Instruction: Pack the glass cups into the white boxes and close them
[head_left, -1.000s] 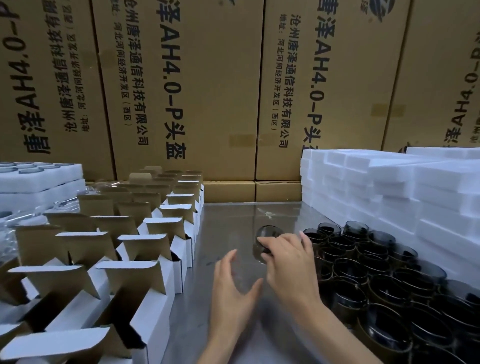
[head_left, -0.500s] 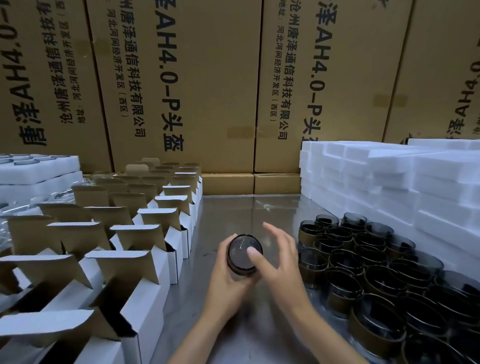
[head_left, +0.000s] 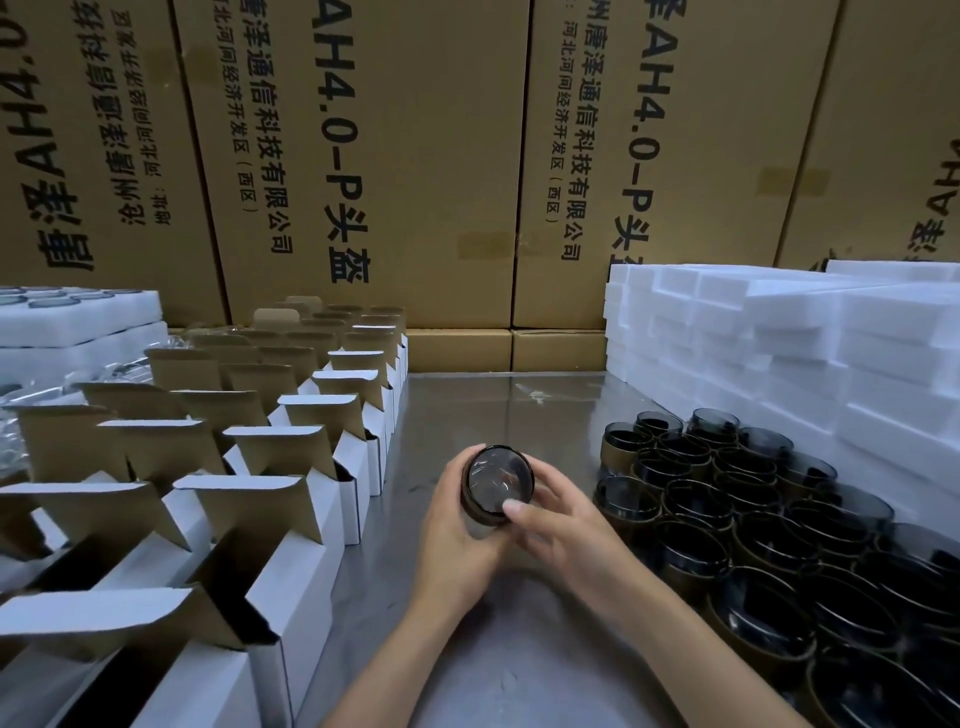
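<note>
Glass is the worry here: the dark cup (head_left: 497, 482) is sitting low centre of the frame, the left hand (head_left: 457, 540) curling round its body and the right hand (head_left: 558, 525) pinching its rim with a fingertip. Smooth, round, slick-looking; I'm judging a loose hold could be dropping it onto the hard, shiny steel table (head_left: 498, 410). White boxes (head_left: 291, 525), matte card with flaps up, are waiting at left; more cups (head_left: 737, 509) are crowding rim to rim at right.

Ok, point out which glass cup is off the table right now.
The glass cup gripped between the left hand and right hand, its round end facing the camera. The other cups stand clustered upright on the table.
</note>
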